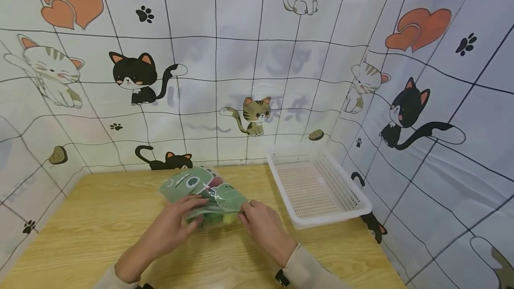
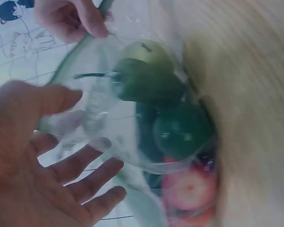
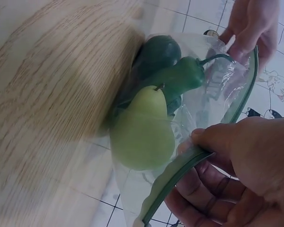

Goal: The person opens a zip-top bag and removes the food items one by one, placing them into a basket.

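A clear zip bag [image 1: 230, 200] with a green cartoon print lies on the table in front of me, with produce inside. My right hand [image 1: 265, 226] pinches its green zip edge [image 3: 177, 168] between thumb and fingers. At the bag's other side is my left hand [image 1: 176, 220], its fingers spread and fairly straight against the plastic near the mouth. Through the film I see a yellow-green pear [image 3: 144, 135], a green pepper [image 3: 182, 78] with a curved stem, a dark green round piece [image 2: 182, 130] and a pinkish-red round piece [image 2: 189, 188].
A white perforated plastic basket [image 1: 295, 215] stands to the right of the bag, near the back of the wooden table [image 1: 100, 217]. Cat-printed cloth [image 1: 241, 57] hangs behind the table and along both sides.
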